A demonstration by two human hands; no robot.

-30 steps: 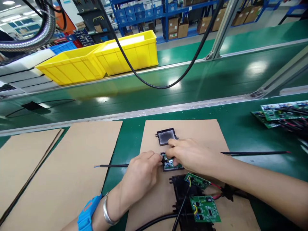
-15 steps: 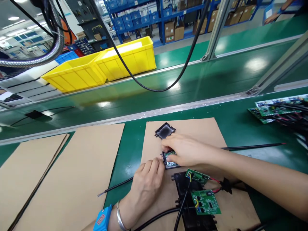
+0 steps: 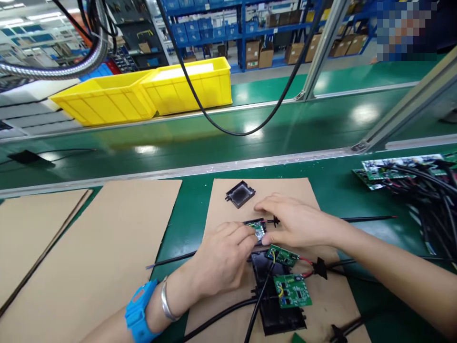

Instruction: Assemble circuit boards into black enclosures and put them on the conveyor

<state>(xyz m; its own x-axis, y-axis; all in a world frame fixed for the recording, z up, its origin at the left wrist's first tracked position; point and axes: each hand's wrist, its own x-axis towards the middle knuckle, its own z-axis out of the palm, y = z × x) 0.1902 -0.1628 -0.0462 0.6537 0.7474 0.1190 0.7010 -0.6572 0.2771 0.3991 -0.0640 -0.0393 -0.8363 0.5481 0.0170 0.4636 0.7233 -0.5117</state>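
A small black case (image 3: 262, 220) with a green circuit board (image 3: 260, 230) in it lies on the cardboard sheet (image 3: 228, 209). My left hand (image 3: 226, 255), wearing a silver bangle and a blue wristband, has its fingers bent over the left part of this board; the fingertips are partly hidden. At the right side, my right hand (image 3: 294, 221) has thumb and fingers spread around a cable with a black grommet (image 3: 276, 221). An open black case half (image 3: 240, 194) lies behind. Nearer, two wired boards (image 3: 293, 290) rest over black housings (image 3: 267, 314).
Cardboard sheets (image 3: 117, 238) lie at the left. Wired boards with black cables (image 3: 403, 164) are piled at the right. Yellow bins (image 3: 194, 85) stand beyond the metal rail, and a black cable (image 3: 243, 134) hangs in a loop in front. A person is at the top right.
My right hand has opened and moved right, uncovering the grommet. My left hand has moved right and up onto the small board. The camera view has shifted slightly.
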